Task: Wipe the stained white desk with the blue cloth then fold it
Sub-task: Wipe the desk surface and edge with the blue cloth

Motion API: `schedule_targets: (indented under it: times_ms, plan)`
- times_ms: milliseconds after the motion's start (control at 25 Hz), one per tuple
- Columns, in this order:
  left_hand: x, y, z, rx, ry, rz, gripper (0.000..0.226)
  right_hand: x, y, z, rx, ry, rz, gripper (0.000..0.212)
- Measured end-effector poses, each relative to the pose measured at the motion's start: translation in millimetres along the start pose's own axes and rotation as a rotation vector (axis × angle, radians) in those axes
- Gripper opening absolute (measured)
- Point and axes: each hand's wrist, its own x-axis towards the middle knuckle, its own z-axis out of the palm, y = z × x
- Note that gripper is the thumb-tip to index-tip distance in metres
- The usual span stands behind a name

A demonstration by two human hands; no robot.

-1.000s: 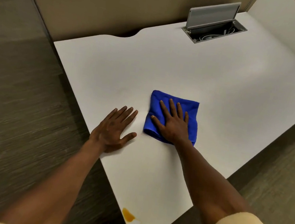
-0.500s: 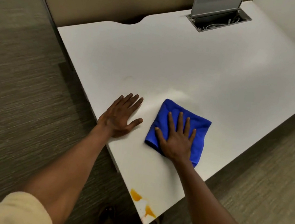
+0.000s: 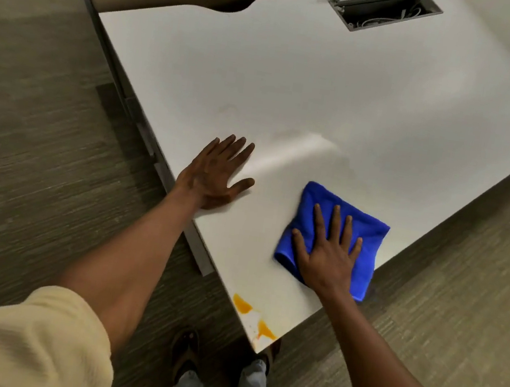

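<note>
Stain position: an orange-yellow liquid stain (image 3: 254, 319) sits at the near corner of the flat white laminate desk (image 3: 343, 91), toward the person and to the left of the cloth, with bare desk between them.
Cloth position: a folded, bright blue microfibre cloth (image 3: 332, 237) lies flat close to the desk's right-hand edge; its near corner reaches that edge.
Cloth axis: roughly square, its sides turned at a slant to the desk edges, so no clear long axis.
Nearer hand: the right hand (image 3: 325, 252) is on the cloth; both hands look about as far from the stain.
Right hand: flat, fingers straight and spread, palm pressing down on the cloth, not gripping it.
Left hand: the left hand (image 3: 217, 173) lies flat on bare desk near the left edge, fingers straight, holding nothing, apart from the cloth.
Likely next move: slide the cloth back toward the near corner, over the stain.
</note>
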Motion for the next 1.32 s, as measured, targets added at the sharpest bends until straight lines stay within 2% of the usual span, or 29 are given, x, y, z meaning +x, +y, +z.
schedule_targets:
  times_ms: [80, 160, 360, 400, 480, 560, 640, 840, 1040, 1080, 1160, 1240, 1320]
  plan:
    - [0, 0, 1, -0.002, 0.007, 0.003, 0.083, -15, -29, 10, 0.035, 0.003, 0.011, 0.086]
    - [1, 0, -1, -0.013, 0.011, 0.005, 0.085, -31, -44, 16, 0.03, -0.008, -0.104, 0.082]
    - [-4, 5, -7, -0.019, -0.014, 0.018, 0.084, -39, 4, 4, -0.063, -0.066, -0.47, 0.074]
    - [-6, 6, -9, -0.022, -0.02, 0.029, 0.084, -36, 18, -1, -0.072, -0.075, -0.457, 0.073]
    - [-15, 7, -10, -0.06, -0.02, 0.043, 0.084, -37, 34, -5, -0.034, -0.058, -0.254, 0.07]
    - [-27, 9, -9, -0.101, -0.024, 0.048, 0.084, -42, 26, 0, 0.041, -0.027, 0.006, 0.069]
    - [-41, 17, -5, -0.123, -0.014, 0.05, 0.084, -53, 3, 8, 0.084, -0.043, 0.121, 0.07]
    - [-45, 45, 3, -0.162, 0.043, 0.04, 0.087, -77, -27, 11, 0.052, -0.116, -0.103, 0.069]
    - [-44, 47, 5, -0.042, 0.014, 0.003, 0.088, -69, 6, -8, -0.005, -0.235, -0.46, 0.066]
    - [-44, 47, 5, 0.003, 0.014, 0.019, 0.087, -65, 13, -13, 0.0, -0.259, -0.444, 0.066]
    - [-42, 47, 6, 0.065, 0.005, 0.037, 0.086, -60, 12, -15, 0.01, -0.25, -0.295, 0.067]
    - [-40, 48, 9, 0.064, -0.011, 0.022, 0.087, -65, -14, -6, 0.029, -0.222, -0.153, 0.068]
    - [-39, 48, 9, 0.045, -0.017, 0.003, 0.087, -79, -42, 5, 0.035, -0.212, -0.213, 0.071]
